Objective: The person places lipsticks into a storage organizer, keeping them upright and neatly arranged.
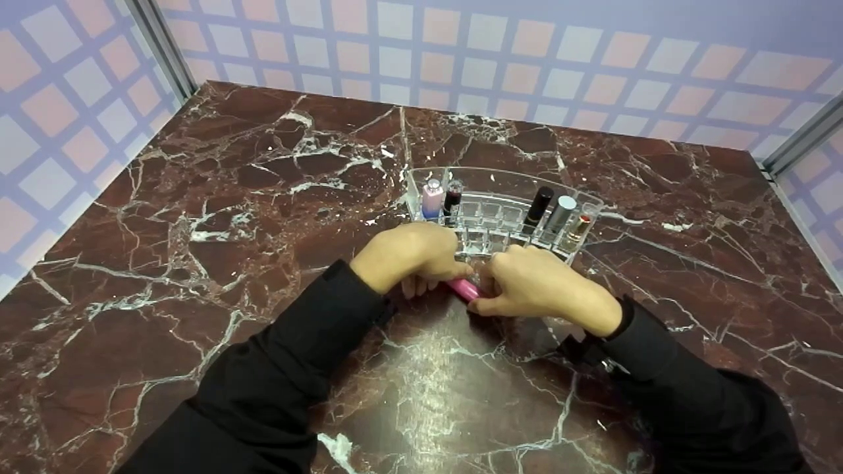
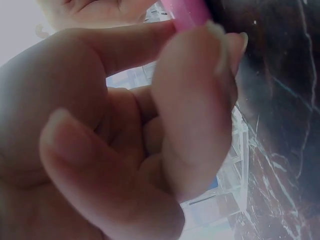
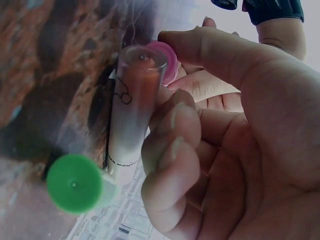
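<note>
A pink lipstick tube [image 1: 466, 289] lies slanted between both hands, just in front of a clear curved lipstick organizer [image 1: 514, 179]. At one end my left hand [image 1: 418, 253] pinches it with the fingertips. My right hand [image 1: 543, 284] grips the other end, its thumb on the tube. In the right wrist view, a clear-capped tube [image 3: 132, 110], orange fading to white, is near the right hand's curled fingers. Beside it is a green-capped tube [image 3: 75, 183]. The hands hide both of these in the head view.
Upright in the organizer are a pink-and-blue tube [image 1: 431, 197], a dark tube [image 1: 453, 197], a black tube [image 1: 539, 205], a silver-capped tube [image 1: 560, 214] and a gold tube [image 1: 579, 228] with a red top. Tiled-pattern panels [image 1: 474, 72] border the marble-look table [image 1: 197, 296].
</note>
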{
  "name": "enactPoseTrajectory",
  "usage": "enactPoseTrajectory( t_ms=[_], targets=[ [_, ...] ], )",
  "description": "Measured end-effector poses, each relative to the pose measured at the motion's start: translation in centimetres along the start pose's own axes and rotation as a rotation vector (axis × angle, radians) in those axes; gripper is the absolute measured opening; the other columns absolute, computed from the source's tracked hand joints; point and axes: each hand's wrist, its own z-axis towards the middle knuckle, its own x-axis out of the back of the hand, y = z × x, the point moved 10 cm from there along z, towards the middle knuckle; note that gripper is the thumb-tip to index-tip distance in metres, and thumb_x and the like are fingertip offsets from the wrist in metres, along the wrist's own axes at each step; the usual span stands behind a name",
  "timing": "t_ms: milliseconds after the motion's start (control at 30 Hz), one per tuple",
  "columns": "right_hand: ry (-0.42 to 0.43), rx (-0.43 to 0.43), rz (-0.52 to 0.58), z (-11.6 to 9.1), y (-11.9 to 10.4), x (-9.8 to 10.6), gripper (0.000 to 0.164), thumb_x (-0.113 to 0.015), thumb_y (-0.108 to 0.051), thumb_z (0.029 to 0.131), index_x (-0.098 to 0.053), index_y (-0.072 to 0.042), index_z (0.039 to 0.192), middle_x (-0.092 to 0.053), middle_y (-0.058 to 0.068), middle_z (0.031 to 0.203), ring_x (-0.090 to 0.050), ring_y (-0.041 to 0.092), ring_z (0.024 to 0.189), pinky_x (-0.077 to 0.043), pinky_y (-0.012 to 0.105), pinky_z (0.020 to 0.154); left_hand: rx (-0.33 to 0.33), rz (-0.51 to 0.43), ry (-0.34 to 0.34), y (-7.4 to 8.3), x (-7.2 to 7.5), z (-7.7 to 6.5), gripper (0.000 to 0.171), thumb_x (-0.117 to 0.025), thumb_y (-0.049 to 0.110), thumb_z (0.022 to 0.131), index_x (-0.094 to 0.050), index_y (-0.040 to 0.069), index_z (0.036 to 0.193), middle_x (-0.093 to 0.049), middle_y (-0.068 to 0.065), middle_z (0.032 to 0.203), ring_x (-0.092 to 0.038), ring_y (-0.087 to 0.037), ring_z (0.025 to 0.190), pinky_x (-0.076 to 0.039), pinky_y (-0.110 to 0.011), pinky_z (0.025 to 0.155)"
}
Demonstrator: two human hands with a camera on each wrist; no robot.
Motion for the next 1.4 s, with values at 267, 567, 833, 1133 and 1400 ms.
enactPoseTrajectory(
  t_ms=[267,567,833,1133,1400],
  targets=[
    [0.034,0.030,0.013,-0.2,-0.3,0.7,0.026,-0.077,-0.032,0.084,-0.065,-0.021,0.064,-0.055,-0.013,0.053,-0.048,0.005,0.044,-0.046,0.027,0.046,-0.006,-0.023,0.033,0.1,0.5,-0.3,0.050,-0.052,0.047,0.104,-0.069,0.003,0.088,-0.072,-0.011,0.075,-0.072,-0.022,0.062,-0.059,-0.032,0.057],
    [0.036,-0.042,0.036,-0.2,0.4,1.2,0.026,-0.077,-0.034,0.084,-0.064,-0.019,0.068,-0.055,-0.011,0.055,-0.047,0.007,0.046,-0.044,0.028,0.045,-0.073,0.046,0.185,0.7,2.2,-0.7,0.049,-0.054,0.051,0.103,-0.066,0.008,0.082,-0.070,-0.006,0.068,-0.069,-0.017,0.056,-0.056,-0.030,0.054],
    [0.050,-0.086,0.016,0.1,0.9,1.7,0.027,-0.076,-0.036,0.086,-0.067,-0.016,0.071,-0.056,-0.007,0.057,-0.047,0.010,0.047,-0.042,0.028,0.044,-0.122,0.009,0.346,0.8,4.1,-1.4,0.046,-0.055,0.048,0.103,-0.065,0.011,0.077,-0.067,-0.003,0.062,-0.065,-0.015,0.050,-0.053,-0.028,0.048],
    [0.110,-0.082,0.019,0.3,1.0,2.5,0.031,-0.076,-0.035,0.087,-0.065,-0.015,0.066,-0.050,-0.007,0.050,-0.043,0.009,0.043,-0.035,0.027,0.040,-0.162,0.087,0.525,1.1,5.7,-1.9,0.052,-0.055,0.050,0.102,-0.046,0.017,0.062,-0.043,0.005,0.057,-0.039,-0.010,0.048,-0.037,-0.025,0.047],
    [0.143,-0.066,0.049,0.6,1.1,3.6,0.026,-0.076,-0.032,0.089,-0.069,-0.013,0.072,-0.048,-0.007,0.051,-0.033,0.006,0.042,-0.026,0.024,0.040,-0.137,0.047,0.593,1.0,7.2,-2.7,0.052,-0.056,0.050,0.101,-0.043,0.017,0.063,-0.037,0.006,0.058,-0.035,-0.009,0.048,-0.034,-0.023,0.044]
  ],
)
